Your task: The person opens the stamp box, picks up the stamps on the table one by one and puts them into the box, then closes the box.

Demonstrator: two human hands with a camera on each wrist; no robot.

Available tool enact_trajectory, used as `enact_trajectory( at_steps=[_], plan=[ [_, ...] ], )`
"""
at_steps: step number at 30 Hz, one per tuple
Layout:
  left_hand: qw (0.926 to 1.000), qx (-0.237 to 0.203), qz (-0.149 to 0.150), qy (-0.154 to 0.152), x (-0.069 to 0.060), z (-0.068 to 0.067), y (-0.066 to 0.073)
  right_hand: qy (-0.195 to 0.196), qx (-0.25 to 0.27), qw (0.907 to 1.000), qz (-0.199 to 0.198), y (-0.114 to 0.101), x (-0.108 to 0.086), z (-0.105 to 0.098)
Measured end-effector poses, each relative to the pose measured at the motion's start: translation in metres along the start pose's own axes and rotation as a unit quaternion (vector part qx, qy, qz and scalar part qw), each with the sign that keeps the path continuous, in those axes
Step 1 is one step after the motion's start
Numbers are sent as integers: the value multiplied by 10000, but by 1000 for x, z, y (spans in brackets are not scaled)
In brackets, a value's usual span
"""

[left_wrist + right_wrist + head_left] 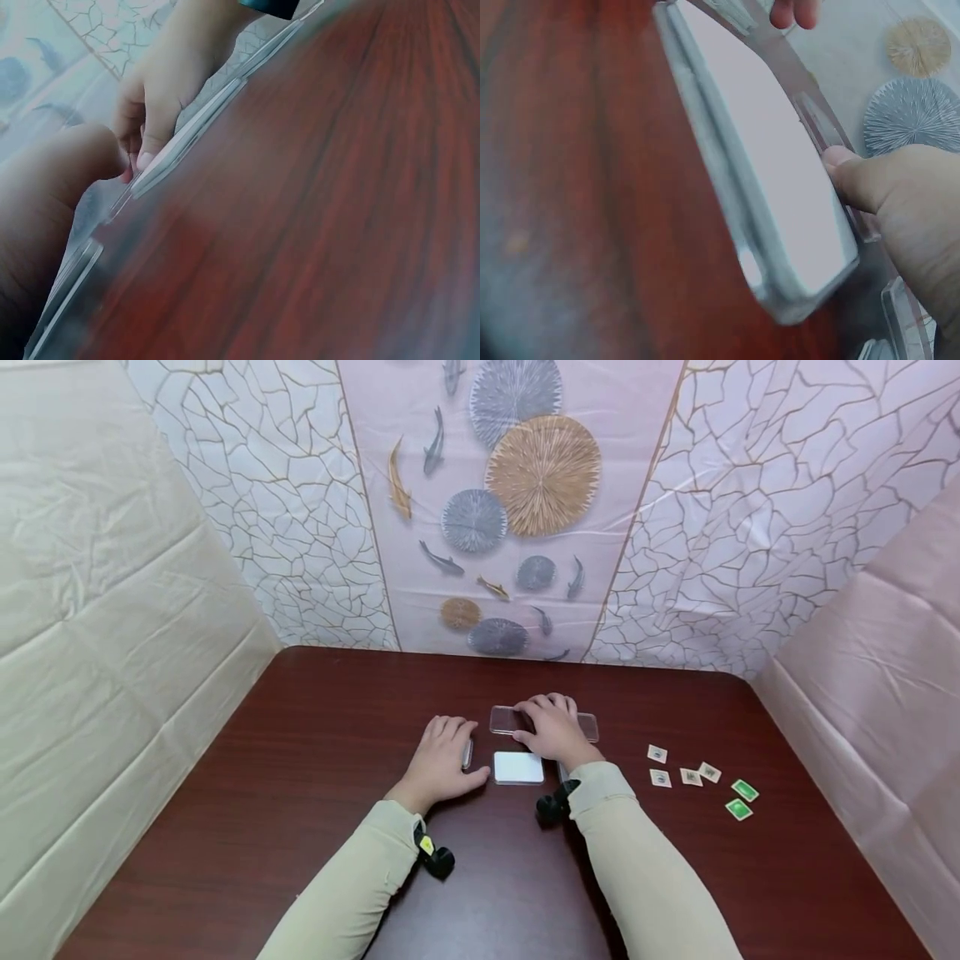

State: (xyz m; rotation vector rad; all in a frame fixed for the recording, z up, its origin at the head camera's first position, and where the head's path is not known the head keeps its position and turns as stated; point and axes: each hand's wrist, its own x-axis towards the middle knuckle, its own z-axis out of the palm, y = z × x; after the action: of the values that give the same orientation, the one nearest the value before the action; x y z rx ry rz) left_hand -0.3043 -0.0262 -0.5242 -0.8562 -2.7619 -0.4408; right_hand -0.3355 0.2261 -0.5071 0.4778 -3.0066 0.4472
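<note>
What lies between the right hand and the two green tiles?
Head view: four small pale tiles lie between the right hand and the green tiles.

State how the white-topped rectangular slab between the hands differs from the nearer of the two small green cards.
Colour: the white-topped slab has a plain white face; the nearer green card has a pale border. Size: the slab is larger than the card. Pose: the slab lies roughly square to the person, the card slanted. Both lie on the reddish-brown table.
</note>
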Motion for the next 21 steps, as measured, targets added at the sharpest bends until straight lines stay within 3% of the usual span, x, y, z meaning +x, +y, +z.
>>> enact_trajectory(
  at_steps=[4,7,12,16,21],
  plan=[
    [9998,34,-172,-81,-4,-3,-12,-61,113,9999,37,0,3,-1],
    [9996,-10,-245,-168,-7,-6,-22,111,151,9998,77,-8,1,-3],
    [9993,-106,-216,-285,-12,-12,-38,515,-122,9983,-257,-49,-3,1],
    [9995,-172,-43,-272,-16,-15,-49,80,-420,9957,-824,-91,-9,14],
    [9978,-463,387,-264,-20,-19,-56,-314,-570,9952,-728,-117,-16,26]
  ],
)
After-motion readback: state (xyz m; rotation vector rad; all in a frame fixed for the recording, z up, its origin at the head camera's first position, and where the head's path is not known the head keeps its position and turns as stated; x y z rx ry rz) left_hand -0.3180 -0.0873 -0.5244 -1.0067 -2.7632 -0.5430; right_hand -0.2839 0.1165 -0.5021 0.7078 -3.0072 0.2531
